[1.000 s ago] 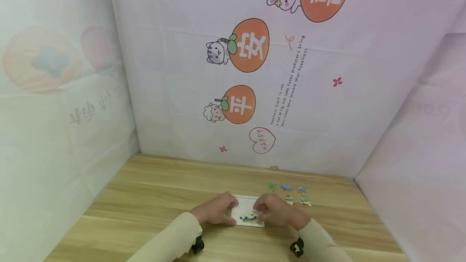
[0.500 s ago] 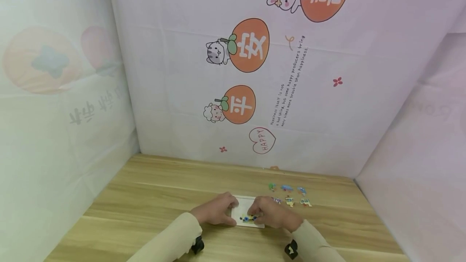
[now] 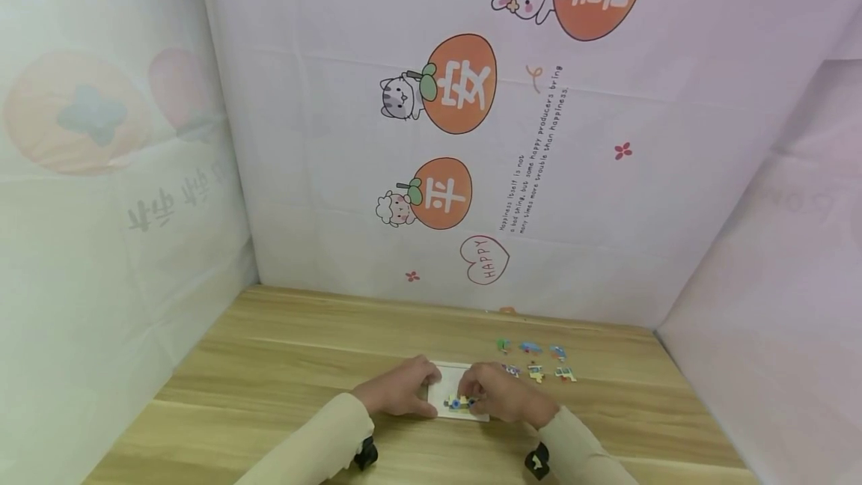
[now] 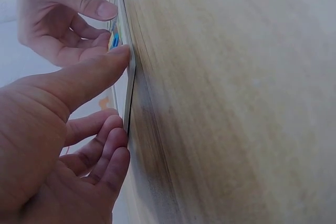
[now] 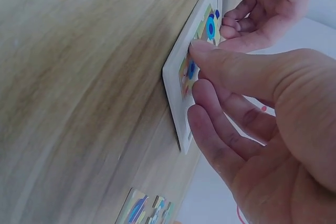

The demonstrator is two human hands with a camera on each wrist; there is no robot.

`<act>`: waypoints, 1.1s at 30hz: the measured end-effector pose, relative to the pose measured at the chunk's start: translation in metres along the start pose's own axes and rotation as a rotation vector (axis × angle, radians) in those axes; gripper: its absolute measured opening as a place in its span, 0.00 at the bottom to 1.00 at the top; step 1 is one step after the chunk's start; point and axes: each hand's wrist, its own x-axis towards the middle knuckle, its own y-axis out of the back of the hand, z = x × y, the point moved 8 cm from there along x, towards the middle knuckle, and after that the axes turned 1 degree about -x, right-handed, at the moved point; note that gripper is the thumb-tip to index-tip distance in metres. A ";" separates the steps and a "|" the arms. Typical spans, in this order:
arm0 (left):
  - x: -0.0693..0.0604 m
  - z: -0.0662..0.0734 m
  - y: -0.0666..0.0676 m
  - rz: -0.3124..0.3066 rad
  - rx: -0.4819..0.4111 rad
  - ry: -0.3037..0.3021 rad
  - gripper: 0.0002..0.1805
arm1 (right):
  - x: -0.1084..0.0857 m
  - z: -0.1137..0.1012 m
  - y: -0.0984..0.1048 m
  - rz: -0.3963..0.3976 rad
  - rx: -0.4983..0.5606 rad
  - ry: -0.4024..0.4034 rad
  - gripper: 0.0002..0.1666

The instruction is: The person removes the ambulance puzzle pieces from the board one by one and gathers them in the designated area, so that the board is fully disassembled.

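A white puzzle tray (image 3: 442, 376) lies on the table, with joined jigsaw pieces (image 3: 456, 402) along its near side; their print shows blue wheels on yellow. My left hand (image 3: 402, 388) holds the tray's left end, thumb at the near edge and fingers at the far side. Over the tray's right part, my right hand (image 3: 503, 394) pinches a jigsaw piece (image 5: 190, 70) against the pieces there, its thumb on the near side. The fingers hide much of that piece. Both hands also show in the left wrist view, where the tray (image 4: 124, 85) appears edge-on.
Several loose jigsaw pieces lie in two rows right of the tray, among them a blue piece (image 3: 530, 347), a green one (image 3: 503, 345) and a yellow one (image 3: 565, 374). A printed white cloth (image 3: 364, 260) stands behind the wooden table (image 3: 303, 335).
My right hand has shifted left and lower over the tray, onto the joined pieces, uncovering a loose piece on the table. Since half a second ago it has barely moved. The left hand stays put.
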 end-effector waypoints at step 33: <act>-0.001 0.003 0.001 -0.004 0.014 0.002 0.32 | -0.041 0.028 0.037 0.103 0.145 0.029 0.05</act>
